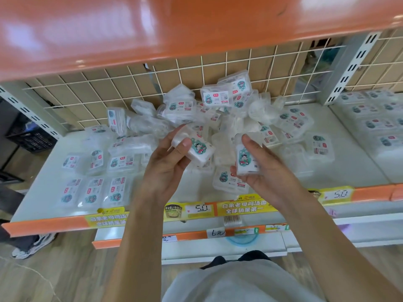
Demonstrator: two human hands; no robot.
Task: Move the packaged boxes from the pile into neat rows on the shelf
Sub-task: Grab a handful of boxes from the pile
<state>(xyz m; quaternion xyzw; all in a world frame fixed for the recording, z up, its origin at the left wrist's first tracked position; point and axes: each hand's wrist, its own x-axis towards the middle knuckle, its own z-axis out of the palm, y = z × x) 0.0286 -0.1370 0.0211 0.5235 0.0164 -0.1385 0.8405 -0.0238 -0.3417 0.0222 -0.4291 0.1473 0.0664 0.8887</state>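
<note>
A loose pile of clear plastic boxes (220,110) with teal cartoon labels lies at the back middle of the white shelf (50,205). My left hand (165,162) grips one box (197,149), thumb on top, just in front of the pile. My right hand (259,168) holds a second box (247,159) upright, thumb along its right side. Two short rows of boxes (96,177) lie flat at the shelf's left front. One box (230,180) lies flat on the shelf between my hands.
An orange shelf (174,25) hangs low overhead. A wire grid (122,88) backs the shelf. Yellow price tags (239,207) line the orange front edge. More boxes (375,118) lie in rows in the bay to the right. A lower shelf (218,247) juts out below. A shoe (32,247) stands at left on the floor.
</note>
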